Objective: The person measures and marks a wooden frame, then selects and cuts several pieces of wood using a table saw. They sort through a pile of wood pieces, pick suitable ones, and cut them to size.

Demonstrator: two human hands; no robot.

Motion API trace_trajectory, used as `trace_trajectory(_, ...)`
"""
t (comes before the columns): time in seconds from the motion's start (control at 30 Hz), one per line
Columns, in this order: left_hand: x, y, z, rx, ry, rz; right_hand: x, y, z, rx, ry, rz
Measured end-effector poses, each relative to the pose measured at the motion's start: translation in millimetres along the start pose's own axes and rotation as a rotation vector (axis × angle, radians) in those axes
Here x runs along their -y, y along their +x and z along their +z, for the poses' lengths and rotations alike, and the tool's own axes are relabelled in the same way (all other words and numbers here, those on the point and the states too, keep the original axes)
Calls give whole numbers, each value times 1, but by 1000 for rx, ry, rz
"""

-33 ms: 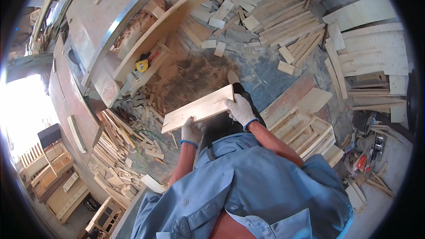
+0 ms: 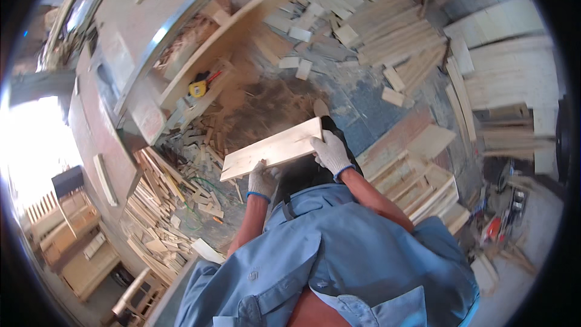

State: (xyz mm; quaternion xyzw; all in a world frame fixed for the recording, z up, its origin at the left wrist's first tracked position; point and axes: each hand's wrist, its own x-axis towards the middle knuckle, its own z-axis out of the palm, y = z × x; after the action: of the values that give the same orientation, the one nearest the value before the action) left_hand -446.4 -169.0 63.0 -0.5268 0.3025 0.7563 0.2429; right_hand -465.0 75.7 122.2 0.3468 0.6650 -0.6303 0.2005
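A short, pale wooden board (image 2: 272, 148) is held in front of my body, its right end farther from me than its left. My left hand (image 2: 262, 178), in a whitish knit glove with a blue cuff, is closed on the near edge toward the left end. At the right end, my right hand (image 2: 330, 152), gloved the same way, grips the board's corner. Both thumbs lie against the wood, while the fingers underneath are mostly hidden.
A saw-table-like bench with a long metal-edged rail (image 2: 160, 33) stands at far left. On a plank beside it lies a yellow tape measure (image 2: 198, 88). Offcuts (image 2: 160, 191) heap at left. A slatted wooden frame (image 2: 411, 189) sits at right; stacked boards (image 2: 508, 75) lie beyond.
The surroundings have shifted slightly in the picture and look blurrier, as if my head turned a little. Both hands keep their hold on the board, which has hardly moved.
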Motion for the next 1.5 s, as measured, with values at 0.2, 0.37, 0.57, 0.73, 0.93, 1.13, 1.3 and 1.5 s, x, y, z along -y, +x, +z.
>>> trace_trajectory(0.2, 4, 87, -67, 997, -954, -680, 3, -9, 5, -1, 129, -100)
trace_trajectory(0.37, -8, 42, -17, 200, -12, 44, -1, 2, 11, -2, -15, -95)
trace_trajectory(0.57, -19, -9, -2, 36, -82, 97, 15, 21, 17, 69, -188, -130)
trace_trajectory(0.73, -15, 4, -33, 56, -256, 111, 36, 26, 42, 174, -248, -167)
trace_trajectory(0.93, -22, 1, -42, 25, -321, 164, 42, 34, 59, 251, -240, -152)
trace_trajectory(1.13, -37, -14, -29, 30, -309, 117, 51, 31, 58, 245, -39, -11)
trace_trajectory(1.3, -48, -32, -5, 96, -253, 130, 49, 31, 41, 299, 136, 63)
trace_trajectory(1.5, -49, -16, 10, 131, -174, 162, 47, 33, 20, 309, 184, 119)
